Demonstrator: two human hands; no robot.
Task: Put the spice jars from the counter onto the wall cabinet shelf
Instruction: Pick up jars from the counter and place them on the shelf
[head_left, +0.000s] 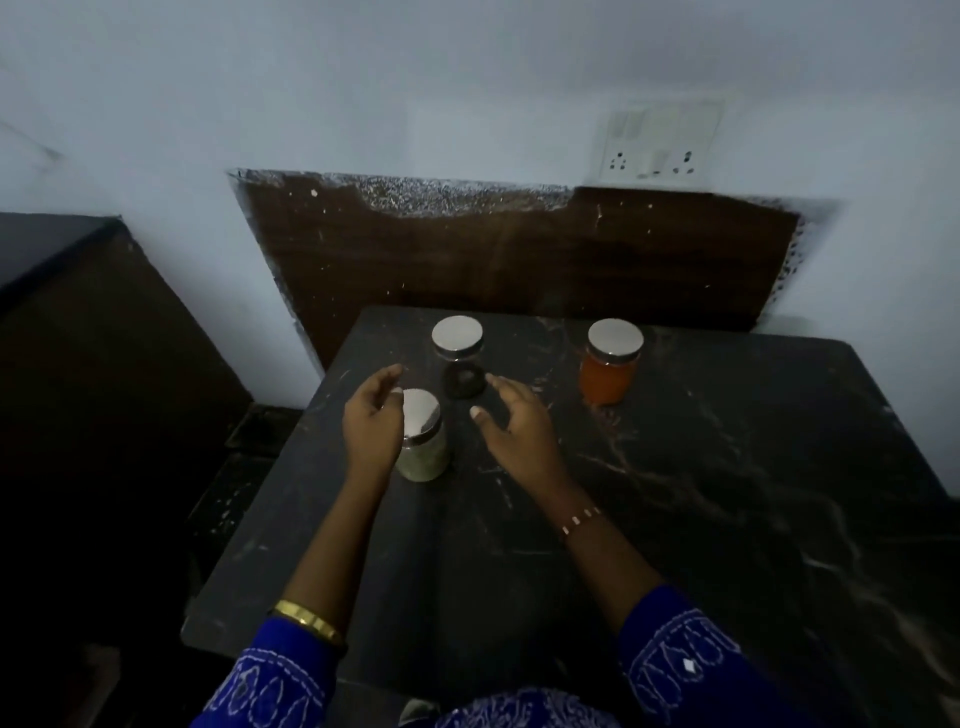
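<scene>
Both hands were relaxed, holding nothing: the left hand (372, 415) and right hand (511, 422) flanked 1 green jar (423, 441) on the counter (701, 467).

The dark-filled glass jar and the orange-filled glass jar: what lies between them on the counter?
Only bare black marble counter lies between the dark-filled glass jar and the orange-filled glass jar, as the head view shows.
</scene>
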